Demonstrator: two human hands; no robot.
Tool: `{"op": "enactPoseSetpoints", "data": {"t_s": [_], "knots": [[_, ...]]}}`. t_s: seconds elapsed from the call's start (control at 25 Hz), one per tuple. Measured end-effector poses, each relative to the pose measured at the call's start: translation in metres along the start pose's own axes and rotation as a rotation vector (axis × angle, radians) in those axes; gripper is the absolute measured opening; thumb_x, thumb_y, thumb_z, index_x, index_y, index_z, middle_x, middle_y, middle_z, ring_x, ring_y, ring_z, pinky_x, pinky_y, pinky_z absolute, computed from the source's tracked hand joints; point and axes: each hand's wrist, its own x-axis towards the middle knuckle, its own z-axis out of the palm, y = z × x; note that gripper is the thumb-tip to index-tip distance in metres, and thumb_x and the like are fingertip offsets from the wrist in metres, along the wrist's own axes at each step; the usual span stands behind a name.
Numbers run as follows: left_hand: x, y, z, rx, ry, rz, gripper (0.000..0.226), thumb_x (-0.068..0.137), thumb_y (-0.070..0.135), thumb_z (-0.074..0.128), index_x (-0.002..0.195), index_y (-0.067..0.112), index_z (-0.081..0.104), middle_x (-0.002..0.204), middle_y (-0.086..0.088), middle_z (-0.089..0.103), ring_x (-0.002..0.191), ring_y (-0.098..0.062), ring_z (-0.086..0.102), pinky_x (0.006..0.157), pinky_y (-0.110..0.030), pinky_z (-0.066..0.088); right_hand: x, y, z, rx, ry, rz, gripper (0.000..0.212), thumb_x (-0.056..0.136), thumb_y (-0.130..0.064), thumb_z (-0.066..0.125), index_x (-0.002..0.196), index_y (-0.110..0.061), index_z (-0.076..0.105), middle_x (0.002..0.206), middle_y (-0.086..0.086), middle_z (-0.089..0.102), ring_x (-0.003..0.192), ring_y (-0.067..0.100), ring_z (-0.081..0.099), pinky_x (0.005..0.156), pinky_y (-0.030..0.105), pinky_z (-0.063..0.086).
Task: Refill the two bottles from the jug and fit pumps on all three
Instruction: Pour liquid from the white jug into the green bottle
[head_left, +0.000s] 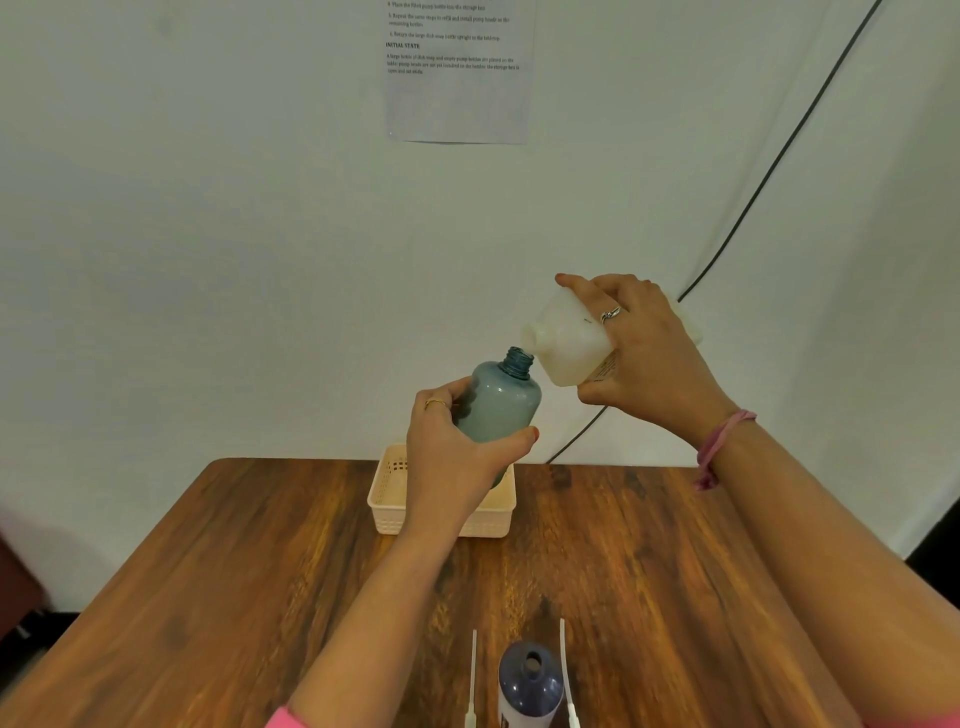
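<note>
Nearest you stands the dark blue bottle (530, 686); your left hand (457, 457) grips the teal bottle (501, 402), its mouth just below-left of the jug (569, 340) tipped in your right hand (644, 348)

Bare wooden table (260, 597) lies open left and right; a cream basket (387, 512) blocks the far centre, a dark bottle (530, 686) and two pump tubes (472, 675) the near edge.

Two bare forearms. Left hand (457, 441): thin gold ring (435, 402), red-painted thumbnail (535, 434). Right hand (649, 358): silver ring (610, 314), pink fabric band (719, 449) looped at wrist. Bright pink sleeve edge (283, 719) at left elbow, lower frame.
</note>
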Motion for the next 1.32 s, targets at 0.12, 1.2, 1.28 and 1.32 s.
{"op": "enactPoseSetpoints", "data": {"t_s": [0.12, 1.2, 1.28, 1.32], "knots": [[-0.0006, -0.0003, -0.0002, -0.008, 0.004, -0.002, 0.072, 0.060, 0.027, 0.089, 0.113, 0.033, 0.042, 0.114, 0.008, 0.046, 0.099, -0.004, 0.049, 0.068, -0.009, 0.043, 0.0008, 0.0003, -0.0001, -0.015, 0.013, -0.014, 0.102, 0.052, -0.018, 0.082, 0.143, -0.022, 0.037, 0.121, 0.011, 0.050, 0.103, 0.027, 0.044, 0.092, 0.033, 0.033], [-0.0027, 0.0003, -0.0025, -0.025, 0.013, -0.035, 0.073, 0.061, 0.028, 0.089, 0.118, 0.030, 0.044, 0.115, 0.008, 0.046, 0.098, -0.005, 0.049, 0.068, -0.010, 0.044, 0.0018, -0.0017, -0.0029, -0.057, 0.040, -0.074, 0.102, 0.053, -0.019, 0.082, 0.144, -0.023, 0.036, 0.122, 0.010, 0.050, 0.112, 0.032, 0.047, 0.110, 0.052, 0.026], [-0.0023, -0.0002, -0.0025, -0.022, 0.016, -0.034, 0.074, 0.061, 0.028, 0.089, 0.122, 0.026, 0.047, 0.115, 0.008, 0.046, 0.101, -0.006, 0.049, 0.069, -0.011, 0.044, 0.0020, -0.0024, -0.0030, -0.058, 0.041, -0.074, 0.102, 0.053, -0.019, 0.082, 0.144, -0.023, 0.036, 0.122, 0.011, 0.050, 0.112, 0.033, 0.047, 0.110, 0.052, 0.026], [-0.0023, -0.0006, -0.0027, -0.021, 0.016, -0.034, 0.075, 0.061, 0.028, 0.089, 0.123, 0.026, 0.047, 0.115, 0.008, 0.046, 0.101, -0.006, 0.048, 0.069, -0.011, 0.044, 0.0021, -0.0028, -0.0031, -0.060, 0.042, -0.076, 0.102, 0.053, -0.019, 0.082, 0.144, -0.023, 0.036, 0.122, 0.011, 0.050, 0.112, 0.033, 0.048, 0.110, 0.052, 0.025]]}}
